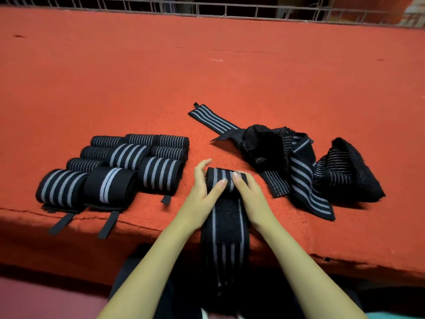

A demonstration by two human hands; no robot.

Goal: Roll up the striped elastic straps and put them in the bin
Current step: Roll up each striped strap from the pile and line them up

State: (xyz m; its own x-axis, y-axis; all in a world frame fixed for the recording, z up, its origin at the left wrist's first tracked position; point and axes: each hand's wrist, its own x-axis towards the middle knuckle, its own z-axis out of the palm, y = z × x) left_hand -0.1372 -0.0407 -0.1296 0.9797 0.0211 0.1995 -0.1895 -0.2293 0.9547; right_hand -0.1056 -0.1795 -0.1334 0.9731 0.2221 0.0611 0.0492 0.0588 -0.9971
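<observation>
A black strap with grey stripes (224, 229) lies partly rolled at the near edge of the red surface. Its loose tail hangs over the edge toward me. My left hand (203, 192) and my right hand (247, 192) grip the roll (219, 178) from either side, thumbs on top. Several finished rolls (119, 166) lie in a cluster to the left. A heap of unrolled straps (299, 164) lies to the right. No bin is in view.
The red cloth-covered table (207, 77) stretches far back to a metal wire rail (230, 10). Thin black tabs (108, 224) from the finished rolls hang over the near edge at left. My dark-clothed lap is below.
</observation>
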